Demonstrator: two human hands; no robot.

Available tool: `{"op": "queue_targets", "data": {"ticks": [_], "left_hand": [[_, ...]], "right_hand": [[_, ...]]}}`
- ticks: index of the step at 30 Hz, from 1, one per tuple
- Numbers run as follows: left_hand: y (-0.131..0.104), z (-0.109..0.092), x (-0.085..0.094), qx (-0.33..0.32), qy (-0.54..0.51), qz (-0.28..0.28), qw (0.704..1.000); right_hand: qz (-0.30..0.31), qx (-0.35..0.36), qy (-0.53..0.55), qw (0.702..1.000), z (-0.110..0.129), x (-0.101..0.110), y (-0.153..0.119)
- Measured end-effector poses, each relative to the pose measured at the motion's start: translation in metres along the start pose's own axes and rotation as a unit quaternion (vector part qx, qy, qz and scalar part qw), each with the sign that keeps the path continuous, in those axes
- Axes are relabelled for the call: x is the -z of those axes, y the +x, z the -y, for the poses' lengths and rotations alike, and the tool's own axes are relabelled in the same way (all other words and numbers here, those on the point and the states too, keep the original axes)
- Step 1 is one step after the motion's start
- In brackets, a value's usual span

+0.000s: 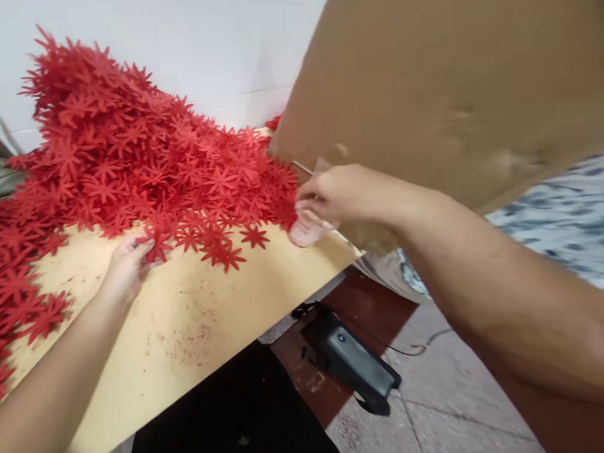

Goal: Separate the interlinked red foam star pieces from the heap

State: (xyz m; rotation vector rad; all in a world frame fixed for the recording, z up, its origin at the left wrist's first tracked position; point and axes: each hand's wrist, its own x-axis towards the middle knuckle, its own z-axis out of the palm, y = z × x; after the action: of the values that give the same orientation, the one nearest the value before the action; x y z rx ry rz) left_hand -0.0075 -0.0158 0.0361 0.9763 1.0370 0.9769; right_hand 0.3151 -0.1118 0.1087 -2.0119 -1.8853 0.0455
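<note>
We find the left hand pinching a red flower-shaped cutout over the pale tabletop, before the heap of matching cutouts. The right hand curls at a translucent cup near the cardboard; its grip we cannot tell.

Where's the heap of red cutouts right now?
In the head view, the heap of red cutouts spreads across the left side on the tan tabletop, in front of the white wall, left of the brown board.
</note>
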Motion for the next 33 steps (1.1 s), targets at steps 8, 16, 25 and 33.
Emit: {"op": "queue_targets", "data": {"ticks": [8, 16, 25, 33], "left_hand": [[-0.005, 0.009, -0.003, 0.043, -0.094, 0.068, 0.992], [-0.002, 0.016, -0.004, 0.038, -0.081, 0.120, 0.989], [-0.003, 0.021, -0.007, 0.008, -0.071, 0.109, 0.991], [-0.005, 0.020, -0.010, -0.005, -0.057, 0.105, 0.993]], "right_hand": [[0.033, 0.104, 0.267, 0.957, 0.130, -0.093, 0.010], [0.059, 0.033, 0.440, 0.895, 0.144, -0.144, 0.031], [0.040, 0.055, 0.527, 0.847, 0.139, -0.158, 0.028], [0.000, 0.009, 0.436, 0.900, 0.139, -0.157, 0.024]]}}
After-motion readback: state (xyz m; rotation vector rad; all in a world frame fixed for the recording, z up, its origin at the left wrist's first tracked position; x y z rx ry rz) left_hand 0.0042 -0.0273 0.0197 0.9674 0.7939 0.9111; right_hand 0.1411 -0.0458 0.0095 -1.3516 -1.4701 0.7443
